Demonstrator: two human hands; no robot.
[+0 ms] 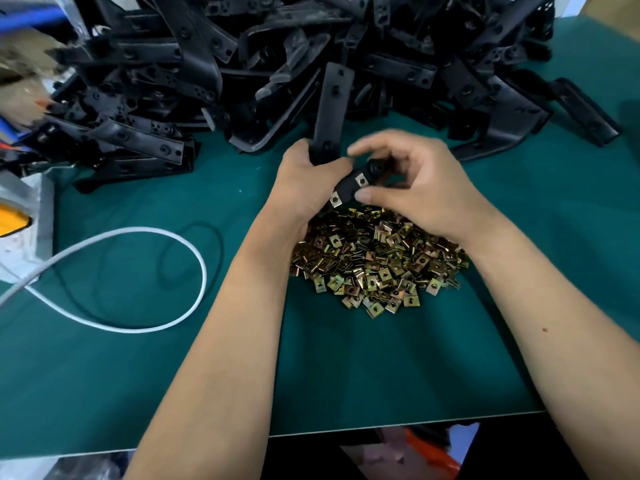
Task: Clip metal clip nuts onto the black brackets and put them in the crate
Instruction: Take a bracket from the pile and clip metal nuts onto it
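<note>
Hands are both busy on one black bracket (332, 112) right over the worktop (346, 368). Left hand (306, 188) has its fingers curled round the bracket at the bend, so the long arm sticks up and away toward the big heap of brackets (242, 64) at the back. Right hand (412, 188) pinches the lower, short end between thumb and curled fingers; the fingertips look a bit blurred, so I can't tell exactly what they're pressing on. Two silver clip nuts (362, 180) already sit on that short end, one beside the thumb, one lower near the left palm. Just below the hands there's a loose pile of brass-coloured clip nuts (377, 261) on the green mat, partly under both wrists. Off to the left, a white cable (194, 251) loops across the worktop with a thin black one beside it.
</note>
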